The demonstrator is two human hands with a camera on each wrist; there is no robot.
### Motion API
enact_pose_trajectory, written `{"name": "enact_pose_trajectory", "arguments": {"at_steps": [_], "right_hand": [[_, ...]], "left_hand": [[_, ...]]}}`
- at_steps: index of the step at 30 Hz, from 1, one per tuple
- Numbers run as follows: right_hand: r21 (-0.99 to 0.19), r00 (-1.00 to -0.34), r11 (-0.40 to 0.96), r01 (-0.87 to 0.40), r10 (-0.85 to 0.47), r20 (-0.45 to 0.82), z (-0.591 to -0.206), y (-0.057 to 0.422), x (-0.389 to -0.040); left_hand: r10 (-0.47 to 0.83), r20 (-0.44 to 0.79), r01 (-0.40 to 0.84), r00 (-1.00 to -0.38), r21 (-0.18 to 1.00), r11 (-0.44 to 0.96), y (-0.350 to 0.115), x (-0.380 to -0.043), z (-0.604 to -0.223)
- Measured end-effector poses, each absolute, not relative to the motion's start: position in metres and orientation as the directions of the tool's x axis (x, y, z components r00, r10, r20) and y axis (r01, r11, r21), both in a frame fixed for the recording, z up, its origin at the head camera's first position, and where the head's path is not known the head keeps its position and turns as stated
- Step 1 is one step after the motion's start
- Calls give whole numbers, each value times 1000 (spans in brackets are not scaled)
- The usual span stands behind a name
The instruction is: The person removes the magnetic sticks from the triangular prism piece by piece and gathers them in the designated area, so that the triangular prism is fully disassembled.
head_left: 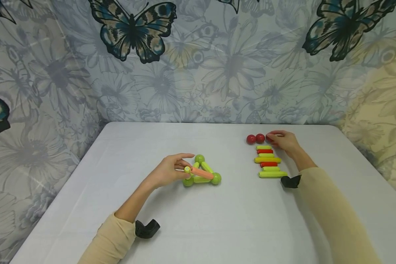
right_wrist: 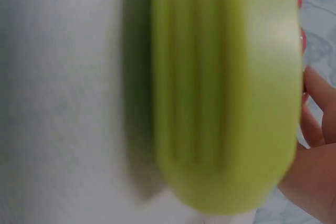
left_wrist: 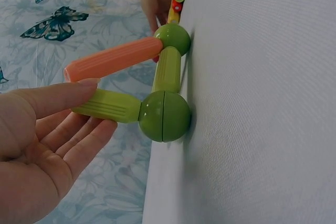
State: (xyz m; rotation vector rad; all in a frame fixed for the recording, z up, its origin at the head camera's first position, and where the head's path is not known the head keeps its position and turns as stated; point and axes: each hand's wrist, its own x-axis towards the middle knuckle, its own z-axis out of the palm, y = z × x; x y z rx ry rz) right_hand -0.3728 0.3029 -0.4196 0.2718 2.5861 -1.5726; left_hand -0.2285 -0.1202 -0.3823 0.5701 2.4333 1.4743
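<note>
Green balls joined by green rods make a triangle [head_left: 202,179] lying on the white table. My left hand [head_left: 168,169] pinches a green rod [left_wrist: 113,105] between thumb and fingers; this rod stands up from the near-left green ball [left_wrist: 164,116]. An orange rod [head_left: 202,173] slants up from the right-hand ball [head_left: 216,178], its raised end close to the left fingers. Far right, my right hand [head_left: 286,143] holds a red ball [head_left: 269,137] at the end of a row with two other red balls [head_left: 255,139]. Fingers partly cover that ball.
Below the red balls lies a column of loose rods in green, red and yellow, such as the yellow rod [head_left: 267,160]. A long green rod [right_wrist: 226,93] fills much of the right wrist view. Patterned butterfly cloth [head_left: 198,84] rises behind the table [head_left: 198,227].
</note>
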Motion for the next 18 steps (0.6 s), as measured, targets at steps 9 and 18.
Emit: {"name": "enact_pose_trajectory", "arguments": {"at_steps": [9,18], "right_hand": [[-821,-971,520,236,101,-215,-419,300,-374],[-830,-965,493,262,122,-232,-418,298,-374]], "left_hand": [[447,-2,205,-895,887,415,-120,-228,-382],[451,14,229,-893,875,426,-119,-229,-384]]}}
